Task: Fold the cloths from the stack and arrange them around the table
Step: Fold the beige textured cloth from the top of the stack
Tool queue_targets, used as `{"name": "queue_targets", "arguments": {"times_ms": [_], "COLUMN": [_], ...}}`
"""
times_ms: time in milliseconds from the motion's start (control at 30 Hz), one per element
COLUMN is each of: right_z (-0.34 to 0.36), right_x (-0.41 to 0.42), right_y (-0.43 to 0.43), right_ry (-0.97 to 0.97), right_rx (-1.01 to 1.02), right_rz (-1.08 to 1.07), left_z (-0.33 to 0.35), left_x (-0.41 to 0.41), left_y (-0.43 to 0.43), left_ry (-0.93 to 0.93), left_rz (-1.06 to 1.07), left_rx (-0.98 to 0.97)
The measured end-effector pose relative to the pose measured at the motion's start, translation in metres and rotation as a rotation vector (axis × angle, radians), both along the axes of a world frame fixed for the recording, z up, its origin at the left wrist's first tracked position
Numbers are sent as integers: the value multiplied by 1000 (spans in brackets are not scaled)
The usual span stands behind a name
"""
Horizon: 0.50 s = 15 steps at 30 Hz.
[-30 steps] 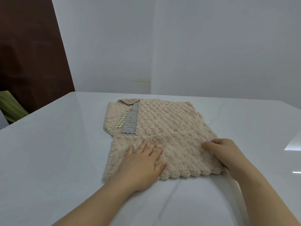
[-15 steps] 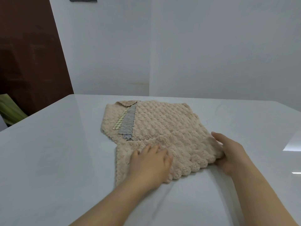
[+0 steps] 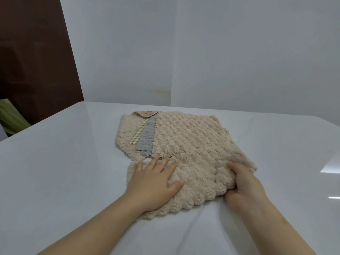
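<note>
On the glossy white desk [image 3: 55,162], the left hand [image 3: 152,183] lies flat with straight fingers, pressing the fluffy beige bubble-textured cloth [image 3: 200,179] at 6 o'clock. The right hand [image 3: 244,186] curls around its 3 o'clock edge. The fold looks unfinished. The beige-and-grey stack [image 3: 174,137] at 12 o'clock remains to do, and no folded cloth appears arranged yet.

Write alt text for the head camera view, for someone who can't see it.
Two bare hands fold a fluffy beige cloth on a white table: the left hand presses it flat while the right hand grips its bunched right edge. Behind it lies a stack of cloths, a grey cloth peeking out between beige ones.
</note>
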State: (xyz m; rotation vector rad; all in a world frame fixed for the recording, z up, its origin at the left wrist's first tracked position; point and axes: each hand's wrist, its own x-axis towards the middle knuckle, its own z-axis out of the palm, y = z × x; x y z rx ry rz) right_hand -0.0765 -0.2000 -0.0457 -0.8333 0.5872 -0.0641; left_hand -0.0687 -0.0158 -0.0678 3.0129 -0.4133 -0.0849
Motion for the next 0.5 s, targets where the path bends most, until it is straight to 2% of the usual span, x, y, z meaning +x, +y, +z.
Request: {"name": "queue_targets", "arguments": {"times_ms": [167,267,367,433,500], "right_z": [8,11,13,19,21], "right_x": [-3,-6,-8,-11,-11], "right_y": [-1,4,9,17,31], "right_ry": [-50,-86,-190,-265,-381], "right_rx": [-80,-153,-225,-381,-597], "right_rz": [-55,-28,-11,14,46], "left_z": [7,2,-6,-6,-5], "left_x": [-5,-8,-8,-7,-6], "left_y": [25,39,42,42,44], "left_ry": [-51,15,-2,-20,-78], "left_rz": [-49,-83,-102,-119,-106], "left_rx": [-93,-71,-72,-124,-311]}}
